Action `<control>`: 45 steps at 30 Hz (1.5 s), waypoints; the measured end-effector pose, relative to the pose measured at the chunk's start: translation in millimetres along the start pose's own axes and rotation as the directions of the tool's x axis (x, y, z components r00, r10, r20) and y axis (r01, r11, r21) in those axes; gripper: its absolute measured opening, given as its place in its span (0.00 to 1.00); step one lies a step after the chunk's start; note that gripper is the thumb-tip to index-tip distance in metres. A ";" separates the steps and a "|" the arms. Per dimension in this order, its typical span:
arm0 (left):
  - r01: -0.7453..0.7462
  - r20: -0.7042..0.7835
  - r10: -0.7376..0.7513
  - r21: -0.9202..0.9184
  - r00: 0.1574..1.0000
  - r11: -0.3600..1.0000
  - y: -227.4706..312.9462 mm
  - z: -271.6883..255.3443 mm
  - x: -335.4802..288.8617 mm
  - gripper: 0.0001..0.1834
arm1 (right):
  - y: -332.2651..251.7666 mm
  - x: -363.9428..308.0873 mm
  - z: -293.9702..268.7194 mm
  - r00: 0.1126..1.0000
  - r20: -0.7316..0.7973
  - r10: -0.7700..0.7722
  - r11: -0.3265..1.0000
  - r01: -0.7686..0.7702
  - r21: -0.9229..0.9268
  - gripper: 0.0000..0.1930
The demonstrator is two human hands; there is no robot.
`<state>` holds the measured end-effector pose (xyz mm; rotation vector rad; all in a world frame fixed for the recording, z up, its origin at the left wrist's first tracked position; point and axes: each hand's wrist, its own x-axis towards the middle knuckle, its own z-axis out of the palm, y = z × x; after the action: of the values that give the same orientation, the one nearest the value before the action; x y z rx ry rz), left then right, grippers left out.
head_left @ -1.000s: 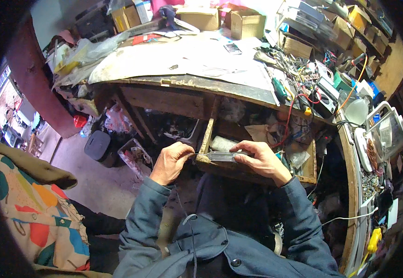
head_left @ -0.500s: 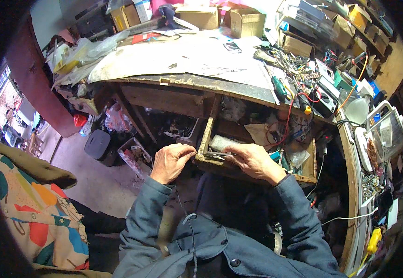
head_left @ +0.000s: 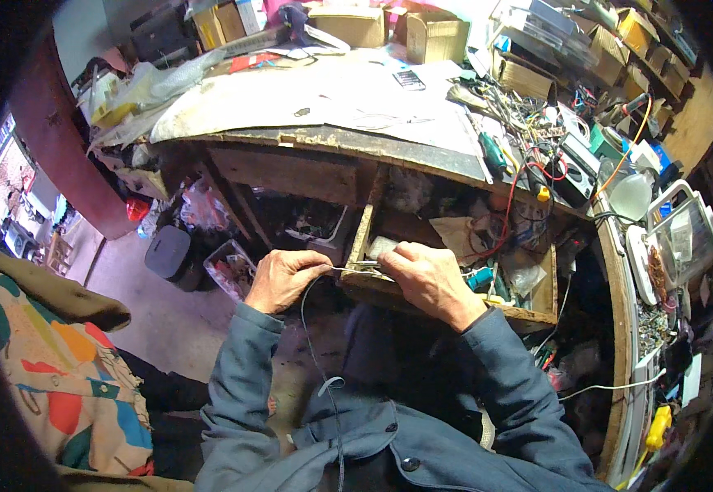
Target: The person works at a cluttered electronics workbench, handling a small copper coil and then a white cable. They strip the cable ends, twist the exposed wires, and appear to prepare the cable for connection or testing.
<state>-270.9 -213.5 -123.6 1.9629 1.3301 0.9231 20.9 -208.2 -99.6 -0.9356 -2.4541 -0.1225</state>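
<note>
My left hand (head_left: 278,279) is closed in a pinch on a thin grey cord (head_left: 314,357), just left of an open wooden drawer. From there the cord hangs in a curve down my front, and a pale thin end of it stretches right toward the drawer's front corner (head_left: 356,279). Over that corner, my right hand (head_left: 430,279) is closed round a slim silver metal tool (head_left: 365,264), its tip pointing left toward the cord. Most of the tool is hidden by my fingers, so its kind cannot be told.
Inside the drawer lie a bubble-wrap-like roll (head_left: 383,246), red wires and a teal-handled tool (head_left: 479,279). Above it, the workbench carries white sheets (head_left: 291,94), pliers (head_left: 381,121) and tangled wires. A dark bin (head_left: 168,252) stands on the floor, and patterned cloth (head_left: 69,385) is at the left.
Both hands have shifted slightly left. A pale length of cord now shows between them, and more of the hanging cord has come into view below my left hand.
</note>
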 end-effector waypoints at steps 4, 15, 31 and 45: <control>0.016 0.022 -0.014 -0.049 1.000 0.999 -1.2 0.6 -1.3 0.08 | -0.3 -2.6 7.6 0.997 -0.062 -0.038 0.999 0.037 -0.026 0.08; 0.053 0.064 -0.044 -0.135 0.997 0.989 -15.1 1.8 2.6 0.10 | -25.6 20.7 -13.1 0.989 0.146 0.039 0.993 -0.022 -0.113 0.04; 0.066 0.091 -0.059 -0.074 0.994 0.995 -14.2 -1.1 4.7 0.12 | -31.8 28.0 -11.9 0.982 0.188 0.022 0.988 0.008 -0.156 0.05; 0.047 0.234 -0.031 -0.063 0.972 0.997 -16.1 -8.4 16.2 0.12 | -27.6 26.8 -10.5 0.985 0.173 -0.027 0.986 0.055 -0.159 0.05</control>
<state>-282.0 -192.3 -127.7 1.9186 1.1835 0.6860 -9.5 -215.8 -74.8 -1.0019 -2.6539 -0.2717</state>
